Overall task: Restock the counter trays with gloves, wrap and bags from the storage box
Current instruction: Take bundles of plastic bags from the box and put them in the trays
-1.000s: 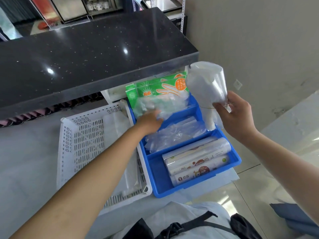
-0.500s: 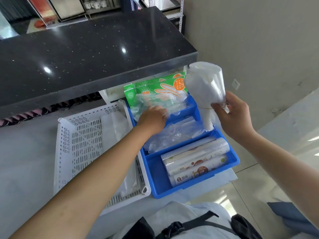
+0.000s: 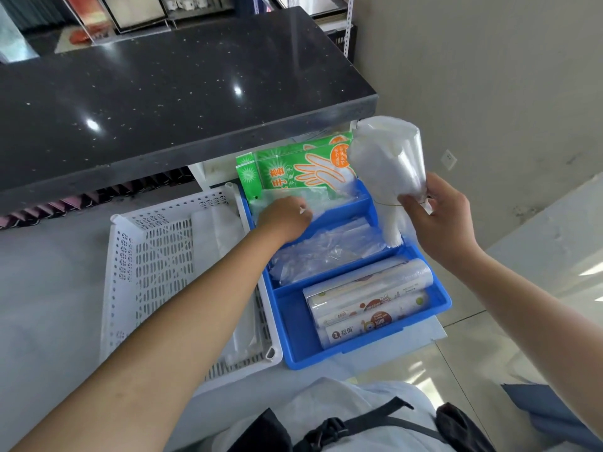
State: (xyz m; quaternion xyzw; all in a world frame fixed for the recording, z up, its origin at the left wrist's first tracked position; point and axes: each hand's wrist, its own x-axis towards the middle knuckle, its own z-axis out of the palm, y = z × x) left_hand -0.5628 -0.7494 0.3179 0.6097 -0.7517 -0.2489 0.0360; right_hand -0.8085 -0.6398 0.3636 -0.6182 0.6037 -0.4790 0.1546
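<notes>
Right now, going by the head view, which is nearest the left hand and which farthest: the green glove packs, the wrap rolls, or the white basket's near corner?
From the left hand:
1. Green glove packs, just behind it in the blue tray's back section.
2. Wrap rolls, in the tray's front section.
3. White basket's near corner, beside the tray's front.

Tray [image 3: 439,303]: sitting on bench [image 3: 49,288], right of basket [image 3: 130,256].
Rolls [image 3: 368,305]: lying in tray's nearest compartment.
Glove packs [image 3: 293,168]: standing at tray's far end.

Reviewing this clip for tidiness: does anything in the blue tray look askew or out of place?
The green glove packs lean tilted against the blue tray's far end, jutting above its rim. The wrap rolls lie flat.
</notes>
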